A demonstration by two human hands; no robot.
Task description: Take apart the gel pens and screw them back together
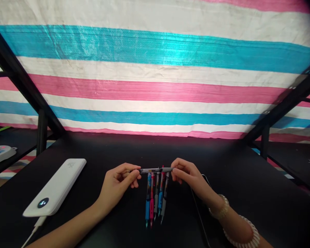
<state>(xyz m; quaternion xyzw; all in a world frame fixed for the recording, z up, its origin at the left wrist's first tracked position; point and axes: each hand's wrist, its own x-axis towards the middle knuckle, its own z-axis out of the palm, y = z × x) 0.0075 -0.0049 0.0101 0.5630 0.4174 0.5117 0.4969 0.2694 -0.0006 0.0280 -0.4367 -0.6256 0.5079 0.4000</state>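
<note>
Head view shows us the left hand (120, 182) and the right hand (188, 175), with one pen (152, 170) held between them, almost level, above the black table (113, 148). The left thumb and fingertips pinch one end; the right ones pinch the other end, beside the grey grip. So the fingers of both hands are narrow, closed on this pen. Just below it, five more pens (152, 206) lie in a close row, tips toward us: blue, pink, grey, blue, grey. Their far ends come up to the held pen (if they touch it, we cannot tell).

We judge the main danger is in the release: if one hand lets go first, the pen could tilt and push the row apart. Round barrels may also roll when a knuckle brushes them. At the left, the white power bank (57, 187) is well apart, but its cable (33, 231) runs near the left forearm, and a wide arm movement might pull it.
</note>
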